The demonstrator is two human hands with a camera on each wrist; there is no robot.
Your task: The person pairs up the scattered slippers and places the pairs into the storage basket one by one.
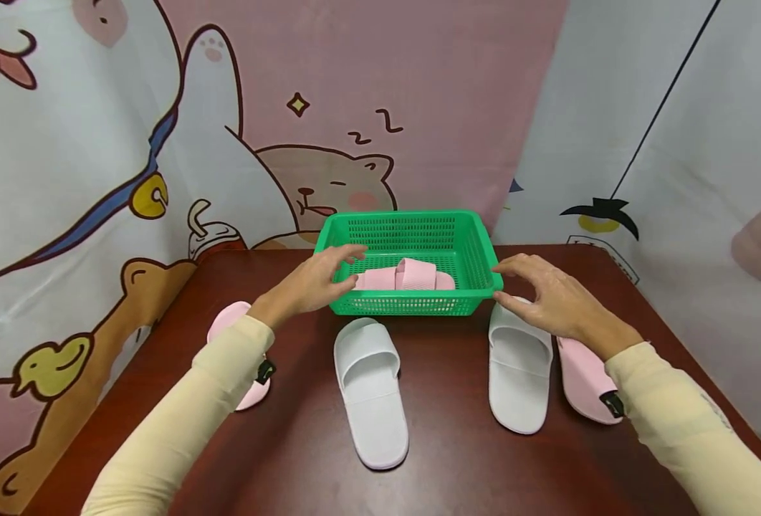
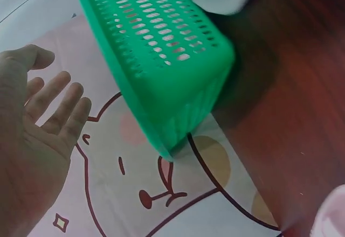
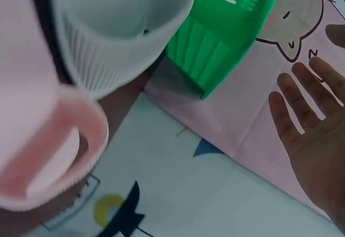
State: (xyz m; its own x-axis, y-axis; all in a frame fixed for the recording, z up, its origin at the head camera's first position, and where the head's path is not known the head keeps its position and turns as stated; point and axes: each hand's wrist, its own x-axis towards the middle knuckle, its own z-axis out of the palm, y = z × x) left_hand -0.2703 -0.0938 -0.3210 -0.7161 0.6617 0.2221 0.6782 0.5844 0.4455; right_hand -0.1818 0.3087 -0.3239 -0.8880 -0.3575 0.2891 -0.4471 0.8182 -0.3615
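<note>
A green plastic basket [image 1: 401, 304] stands at the back of the table, with pink slippers [image 1: 417, 274] lying inside. Above its left front rim hovers my left hand [image 1: 312, 281], fingers loosely spread and holding nothing; the left wrist view shows a gap between that hand [image 2: 46, 124] and the basket [image 2: 178, 91]. My right hand [image 1: 551, 297] is by the basket's right front corner, over the toe of a white slipper [image 1: 519, 380]. Its fingers are extended in the right wrist view, where the hand [image 3: 318, 124] is apart from the basket [image 3: 215, 54].
Another white slipper [image 1: 377, 408] lies in front of the basket. One pink slipper [image 1: 254, 394] is at the left, partly behind my forearm; another pink slipper [image 1: 583, 380] lies at the right beside the white one. A cartoon-printed cloth [image 1: 445, 107] hangs behind the table [image 1: 445, 444].
</note>
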